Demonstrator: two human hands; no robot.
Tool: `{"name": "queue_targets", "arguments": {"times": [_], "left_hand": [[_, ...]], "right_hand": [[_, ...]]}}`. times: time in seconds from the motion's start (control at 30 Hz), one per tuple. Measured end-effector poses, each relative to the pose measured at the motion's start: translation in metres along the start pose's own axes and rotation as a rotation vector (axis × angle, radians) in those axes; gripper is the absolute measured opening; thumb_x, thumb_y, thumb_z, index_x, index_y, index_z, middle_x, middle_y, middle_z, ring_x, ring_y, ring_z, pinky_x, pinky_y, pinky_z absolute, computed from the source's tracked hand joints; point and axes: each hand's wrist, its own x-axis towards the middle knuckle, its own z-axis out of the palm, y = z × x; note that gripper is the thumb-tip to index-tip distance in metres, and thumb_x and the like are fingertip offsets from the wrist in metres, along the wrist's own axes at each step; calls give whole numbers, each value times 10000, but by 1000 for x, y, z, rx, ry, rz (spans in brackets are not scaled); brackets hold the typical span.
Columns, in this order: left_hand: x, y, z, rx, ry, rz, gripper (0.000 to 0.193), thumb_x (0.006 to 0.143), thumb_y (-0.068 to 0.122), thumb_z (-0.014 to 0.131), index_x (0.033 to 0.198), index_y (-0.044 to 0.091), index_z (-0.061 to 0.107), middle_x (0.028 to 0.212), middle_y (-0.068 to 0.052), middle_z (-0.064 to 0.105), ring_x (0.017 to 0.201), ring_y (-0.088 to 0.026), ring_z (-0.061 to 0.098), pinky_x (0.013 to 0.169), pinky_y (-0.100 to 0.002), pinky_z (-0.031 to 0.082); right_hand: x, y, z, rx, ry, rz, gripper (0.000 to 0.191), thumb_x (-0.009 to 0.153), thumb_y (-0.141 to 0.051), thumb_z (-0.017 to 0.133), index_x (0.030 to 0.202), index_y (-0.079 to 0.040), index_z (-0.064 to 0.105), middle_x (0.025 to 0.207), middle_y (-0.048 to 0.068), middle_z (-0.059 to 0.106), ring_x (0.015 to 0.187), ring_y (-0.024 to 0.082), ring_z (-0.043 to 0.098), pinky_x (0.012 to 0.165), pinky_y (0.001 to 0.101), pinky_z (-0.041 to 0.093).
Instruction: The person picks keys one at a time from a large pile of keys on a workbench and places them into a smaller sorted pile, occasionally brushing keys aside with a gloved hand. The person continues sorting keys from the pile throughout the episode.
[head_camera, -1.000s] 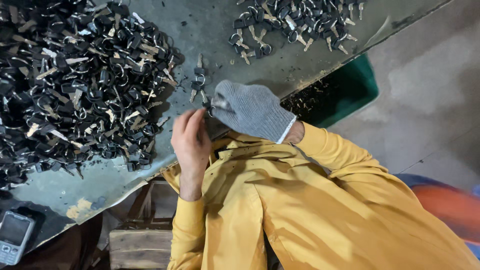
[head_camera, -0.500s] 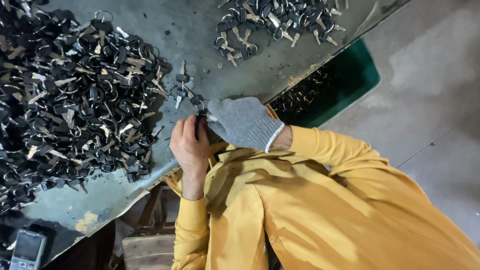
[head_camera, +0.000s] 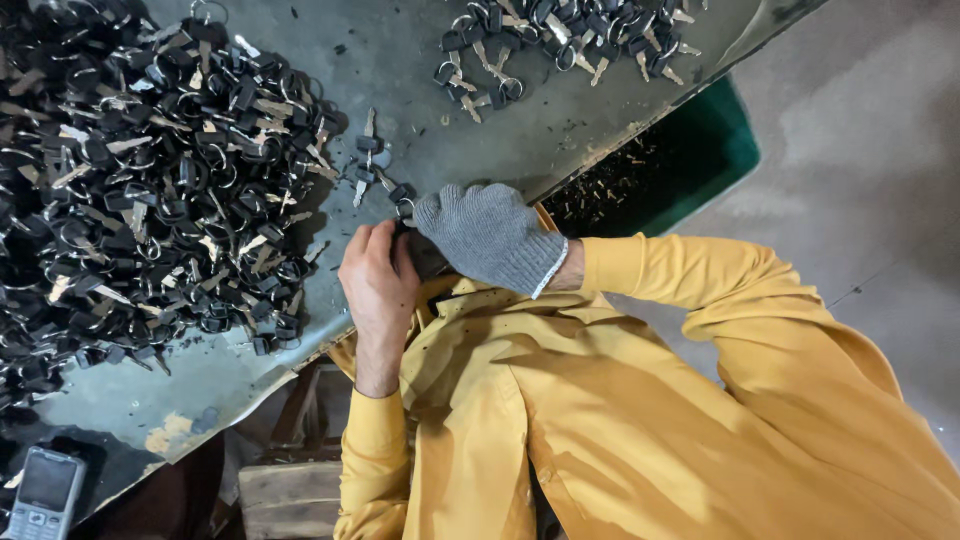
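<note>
Keys fill a green bin under the worktop's far edge. At that edge, the bare left hand and grey-gloved right hand pinch a small black key together. A large key heap covers the worktop; the floor is grey concrete.

Single head-worn view, looking steeply down from above and close in. Bare left hand and grey knit-gloved right hand meeting at centre frame. Beyond the hands, dull grey metal tabletop tilted across the upper frame; nearer than the hands, yellow cloth sleeves filling the bottom.
</note>
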Motion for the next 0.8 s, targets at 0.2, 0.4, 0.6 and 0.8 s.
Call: {"name": "queue_targets", "arguments": {"times": [0.2, 0.4, 0.6, 0.8], "left_hand": [[-4, 6, 7, 49, 78, -4, 172, 925, 11, 689, 1095, -17, 680, 885, -181, 605, 793, -396, 618, 688, -473, 497], [-4, 5, 9, 28, 78, -82, 128, 949, 23, 705, 1071, 6, 672, 903, -164, 613, 815, -382, 611, 705, -459, 493], [-2, 11, 18, 151, 52, -7, 175, 914, -22, 666, 1090, -24, 667, 931, -172, 604, 873, -375, 604, 771, -464, 494], [-3, 7, 14, 107, 59, 4, 198, 901, -17, 672, 1099, -8, 679, 924, -171, 618, 854, -379, 630, 738, -463, 507]], "right_hand": [[14, 2, -5, -60, -80, -22, 260, 969, -313, 625, 1015, -60, 584, 734, 156, 699, 645, 379, 711, 529, 514, 545], [1, 6, -9, 35, 14, -13, 288, 963, -339, 631, 1005, -56, 596, 727, 170, 703, 626, 390, 705, 518, 509, 547], [10, 6, -3, 29, -2, 25, 258, 960, -322, 635, 999, -71, 593, 734, 161, 705, 656, 386, 710, 543, 514, 553], [20, 1, -2, -44, -42, 13, 245, 956, -312, 634, 1000, -74, 599, 733, 156, 707, 660, 384, 711, 546, 519, 549]]}}
